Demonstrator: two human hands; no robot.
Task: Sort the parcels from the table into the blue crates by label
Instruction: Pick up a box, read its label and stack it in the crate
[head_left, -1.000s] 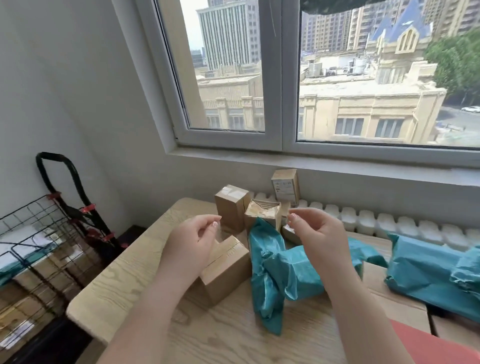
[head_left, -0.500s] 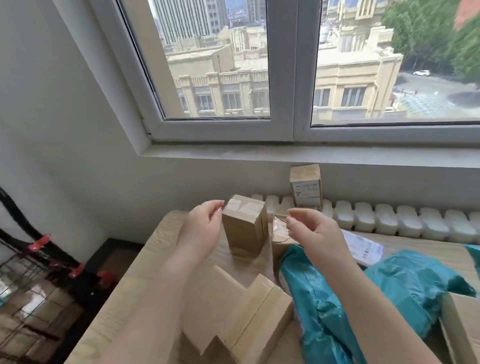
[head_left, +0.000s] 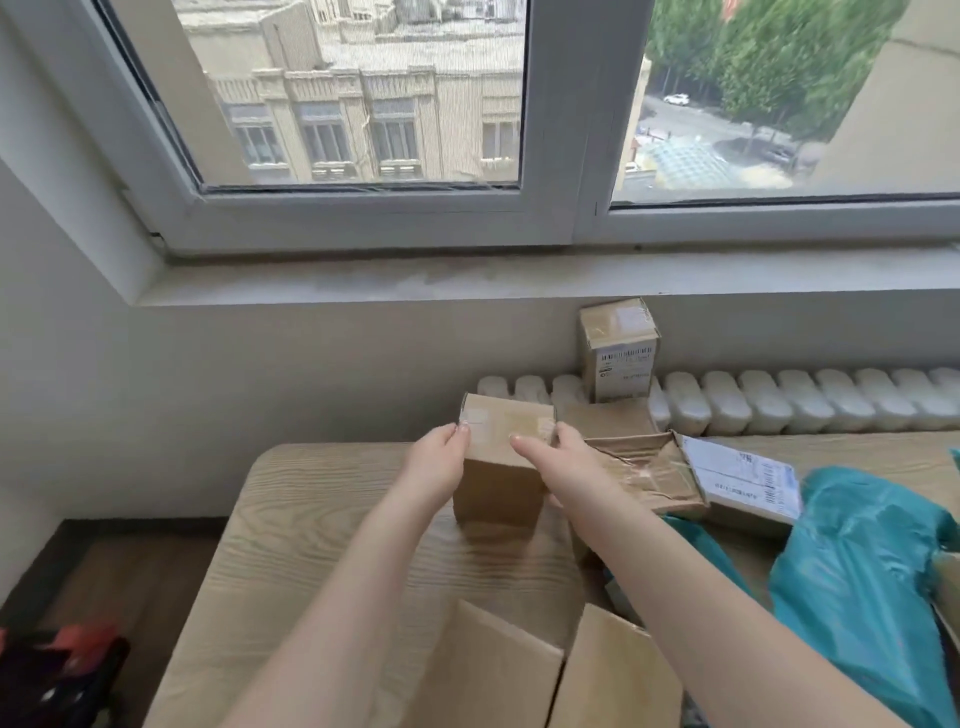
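A small upright cardboard parcel (head_left: 501, 457) with clear tape on top stands on the wooden table (head_left: 322, 519) near its far edge. My left hand (head_left: 439, 462) grips its left side, and my right hand (head_left: 558, 462) holds its right side with the index finger across the top. Just to the right lies a crushed taped box (head_left: 641, 470) and a flat parcel with a white label (head_left: 743, 475). Another labelled box (head_left: 621, 348) stands on the radiator. No blue crate is in view.
Teal plastic mailer bags (head_left: 857, 582) fill the right of the table. Cardboard boxes (head_left: 545, 675) lie at the near edge under my arms. A white radiator (head_left: 779, 400) runs along the wall under the window sill. A black and red cart part (head_left: 57, 670) shows at lower left.
My hands moved forward from hovering apart and closed on both sides of the small upright parcel. The view tilted down and nearer to the table's far edge.
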